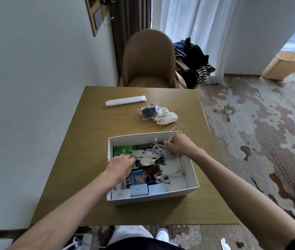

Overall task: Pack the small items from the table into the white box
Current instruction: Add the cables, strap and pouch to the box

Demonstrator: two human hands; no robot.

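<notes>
The white box [190, 170] stands on the wooden table [81, 141], holding several small items: packets, tubes, light-blue boxes and cables. My left hand [120, 164] is inside the box at its left, fingers closed on a green packet [122, 150]. My right hand [179, 146] reaches over the far right corner and pinches a coiled white cable [158, 148]. Beyond the box, a long white wrapped packet [126, 100], a clear bag with black pieces [148, 112] and a crumpled white cloth [167, 117] lie on the table.
A brown chair [148, 58] stands at the table's far edge. A side table with dark clothes [195, 58] is to its right. The wall runs along the left, and patterned carpet [251, 132] lies on the right.
</notes>
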